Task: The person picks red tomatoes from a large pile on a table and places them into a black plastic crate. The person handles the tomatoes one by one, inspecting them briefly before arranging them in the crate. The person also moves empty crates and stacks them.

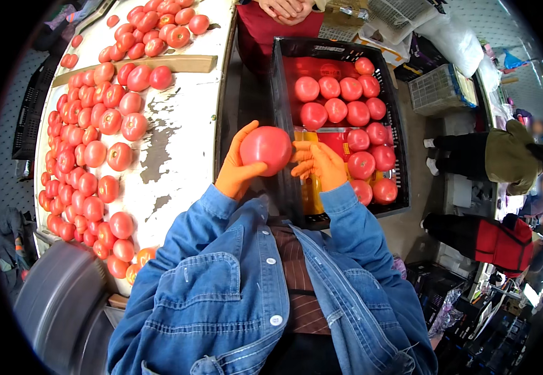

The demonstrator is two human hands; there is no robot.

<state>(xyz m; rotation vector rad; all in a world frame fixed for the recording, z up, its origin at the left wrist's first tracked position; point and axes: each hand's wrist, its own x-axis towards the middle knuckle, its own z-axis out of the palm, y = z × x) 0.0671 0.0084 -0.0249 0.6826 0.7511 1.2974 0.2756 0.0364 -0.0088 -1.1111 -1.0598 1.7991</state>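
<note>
My left hand [239, 164], in an orange glove, holds a large pinkish-red tomato [266, 151] between the table and the crate. My right hand [319, 163], gloved alike, is just right of that tomato with its fingers partly curled and nothing seen in it; whether its fingertips touch the tomato I cannot tell. Beneath and beyond the right hand stands a black plastic crate [278, 93], lined with red and yellow sheets, with tomatoes [358, 114] in rows along its far and right parts. Many loose tomatoes [95, 153] lie on the white table [182, 140] at left.
A wooden strip [187, 63] crosses the table between tomato groups. Across from me stands a person with clasped hands [286, 8]. A grey rounded metal thing [60, 300] is at lower left. Right of the crate are a grey plastic crate [435, 91] and two people farther off.
</note>
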